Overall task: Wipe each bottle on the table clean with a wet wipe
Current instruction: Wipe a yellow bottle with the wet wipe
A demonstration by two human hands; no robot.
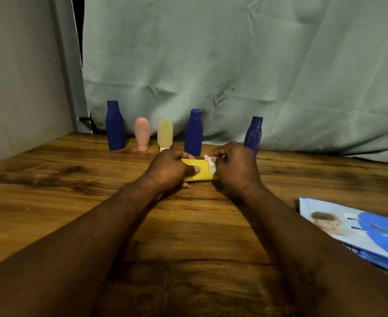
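Note:
Between my hands, a yellow bottle [201, 173] lies sideways just above the wooden table [51, 179]. My left hand [169, 169] grips its left end, thumb across the front. A crumpled white wet wipe [211, 164] is pinched in my right hand [235, 167] and pressed against the bottle's right part. Behind them, along the back edge, stand a blue bottle [114, 125], a pink tube [142, 133], a pale yellow tube [165, 133], a second blue bottle [194, 132] and a third blue bottle [253, 135], partly hidden by my right hand.
A blue pack of wet wipes [357, 229] lies at the table's right edge. A pale green cloth [234, 65] hangs behind the table, and a grey wall [17, 76] closes off the left side.

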